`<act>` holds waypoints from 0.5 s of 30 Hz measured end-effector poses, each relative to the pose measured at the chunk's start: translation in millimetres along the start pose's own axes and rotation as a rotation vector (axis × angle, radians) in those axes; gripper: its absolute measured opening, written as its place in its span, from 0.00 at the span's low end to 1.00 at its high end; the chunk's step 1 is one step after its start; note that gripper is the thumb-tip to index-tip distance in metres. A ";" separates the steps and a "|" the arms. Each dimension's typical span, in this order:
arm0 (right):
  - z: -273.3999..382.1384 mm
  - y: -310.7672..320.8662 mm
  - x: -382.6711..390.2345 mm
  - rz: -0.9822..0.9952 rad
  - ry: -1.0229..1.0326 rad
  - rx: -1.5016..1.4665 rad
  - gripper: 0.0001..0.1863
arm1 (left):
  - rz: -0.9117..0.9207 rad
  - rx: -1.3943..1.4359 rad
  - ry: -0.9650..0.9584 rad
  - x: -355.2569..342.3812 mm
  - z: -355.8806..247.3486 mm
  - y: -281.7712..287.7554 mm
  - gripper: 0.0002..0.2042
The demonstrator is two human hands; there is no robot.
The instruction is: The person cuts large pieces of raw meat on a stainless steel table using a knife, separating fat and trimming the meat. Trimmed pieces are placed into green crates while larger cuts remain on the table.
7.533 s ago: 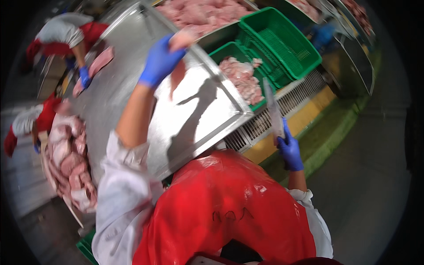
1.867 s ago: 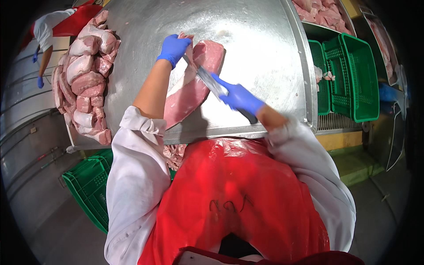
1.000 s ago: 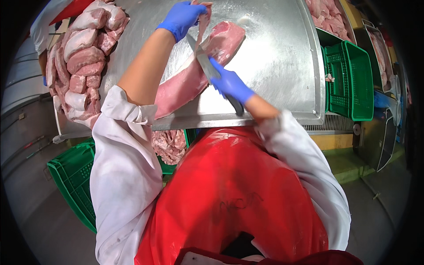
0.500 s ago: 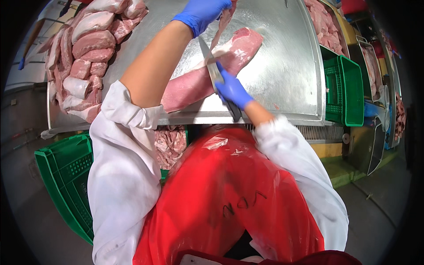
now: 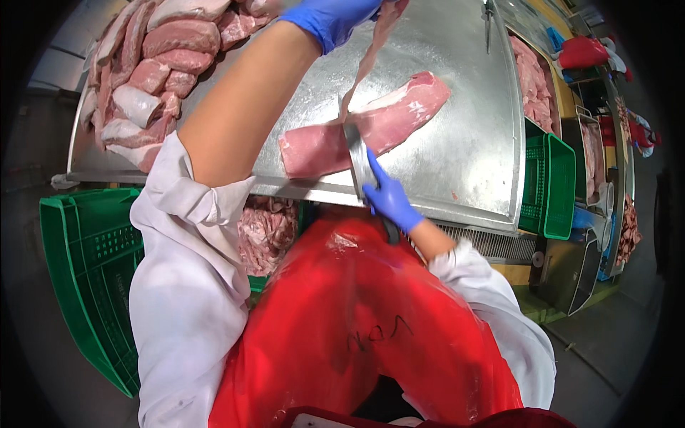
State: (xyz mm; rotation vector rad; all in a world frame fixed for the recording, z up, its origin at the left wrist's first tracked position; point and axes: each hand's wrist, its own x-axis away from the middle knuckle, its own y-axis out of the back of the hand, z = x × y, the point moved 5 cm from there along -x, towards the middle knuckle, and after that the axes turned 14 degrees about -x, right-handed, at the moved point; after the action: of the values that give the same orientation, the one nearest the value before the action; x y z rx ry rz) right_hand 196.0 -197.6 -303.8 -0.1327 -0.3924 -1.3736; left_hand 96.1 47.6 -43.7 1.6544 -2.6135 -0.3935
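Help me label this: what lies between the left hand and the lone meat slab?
In the head view, a thin meat strip runs from the left hand to the slab.

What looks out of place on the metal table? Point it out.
A small reddish scrap, perhaps meat, lies alone on the metal table toward its near right corner, apart from the long piece of meat. Nothing else stands out.
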 end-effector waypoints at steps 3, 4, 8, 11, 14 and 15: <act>32.3 2.3 -78.7 -0.053 -0.055 0.005 0.42 | 0.045 0.148 -0.026 13.6 -18.4 -8.7 0.07; 33.3 2.4 -81.9 -0.069 -0.005 0.070 0.42 | 0.060 0.158 -0.107 13.6 -26.9 -9.9 0.06; -4.4 -27.0 -58.7 -0.030 0.291 0.222 0.43 | 0.069 0.227 -0.164 25.4 -42.8 24.4 0.06; 36.0 -41.2 -15.8 0.135 -0.066 -0.027 0.42 | 0.009 0.200 -0.153 55.3 -81.4 63.6 0.09; 46.8 -51.8 -90.3 0.095 -0.148 -0.084 0.41 | -0.079 0.242 -0.166 63.0 -92.4 70.7 0.11; 51.3 -55.3 -94.6 0.088 -0.133 -0.105 0.41 | -0.082 0.210 -0.189 62.3 -98.0 76.2 0.10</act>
State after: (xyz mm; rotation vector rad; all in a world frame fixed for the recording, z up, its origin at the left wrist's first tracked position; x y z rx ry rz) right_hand 118.9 -104.7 -296.5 -0.3259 -0.4204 -1.3026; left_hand 16.5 3.4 61.1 1.8788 -2.8161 -0.3001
